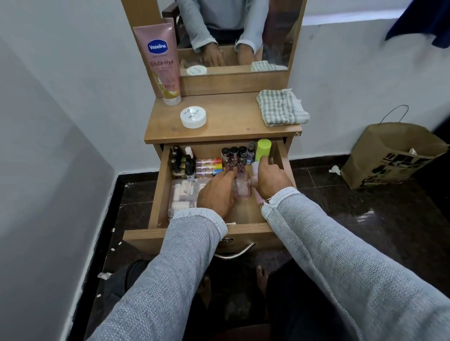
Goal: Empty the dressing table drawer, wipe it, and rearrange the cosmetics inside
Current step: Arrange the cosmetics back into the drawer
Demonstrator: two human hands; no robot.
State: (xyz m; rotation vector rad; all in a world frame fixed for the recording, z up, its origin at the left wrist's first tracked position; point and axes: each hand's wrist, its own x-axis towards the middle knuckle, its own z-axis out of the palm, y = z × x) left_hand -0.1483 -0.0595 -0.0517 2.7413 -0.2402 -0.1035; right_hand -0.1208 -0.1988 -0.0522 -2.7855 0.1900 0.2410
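Rearranging cosmetics in the drawer (245, 211), your left hand (217, 193) curled against the pink bottle (242, 189) beside your right hand (269, 180), which gripped a tube, likely needing upright seating next.

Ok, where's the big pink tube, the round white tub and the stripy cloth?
Pink tube (161, 63), head view, middle of its front label.
White tub (193, 117), head view, centre of its lid.
Checked cloth (280, 107), head view, middle of the folded fabric.

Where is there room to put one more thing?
On the tabletop, between the white jar and the checked cloth. Bare wood also shows at the drawer's front, between the sleeves. The drawer's back row of bottles is crowded.
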